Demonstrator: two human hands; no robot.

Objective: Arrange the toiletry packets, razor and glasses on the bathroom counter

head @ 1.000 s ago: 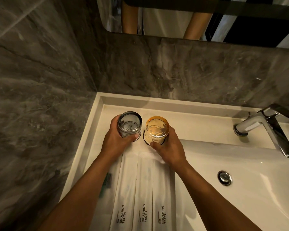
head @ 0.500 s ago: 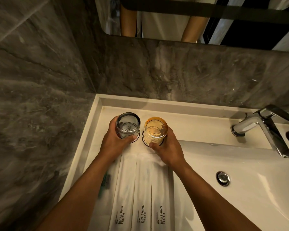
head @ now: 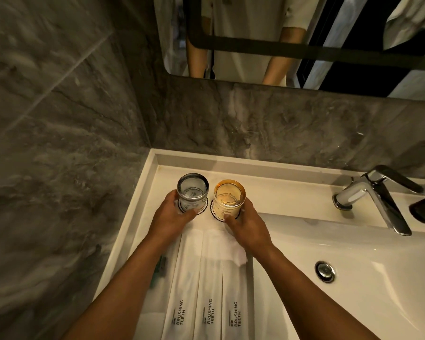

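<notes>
Amber glass gripped by the right hand, grey glass by the left hand; best seated squarely on their coasters near the counter's back-left corner.

clear glass | amber glass | matt paper packets | glossy chrome faucet
</notes>
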